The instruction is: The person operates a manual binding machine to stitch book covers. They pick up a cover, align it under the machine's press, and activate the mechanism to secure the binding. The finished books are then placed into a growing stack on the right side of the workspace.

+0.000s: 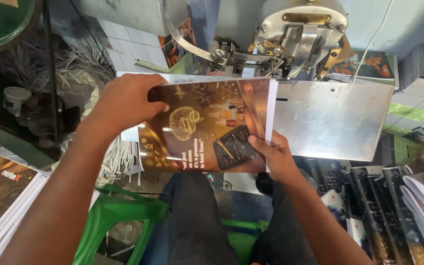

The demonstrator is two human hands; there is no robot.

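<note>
I hold a notebook [207, 122] with a glossy brown cover, printed with a gold brain shape and a dark tablet, flat on the steel table [334, 118] of a stitching machine. My left hand [126, 100] grips its far left corner, thumb on the cover. My right hand [276, 154] pinches the near right corner, thumb on top. The book's white page edge sits just under the machine head [285, 34].
Stacks of the same brown notebooks lie at the left [1, 196] and several dark-covered ones at the right [393, 206]. White paper trimmings [119, 157] pile under the table. A green plastic stool [119, 216] is beneath my legs.
</note>
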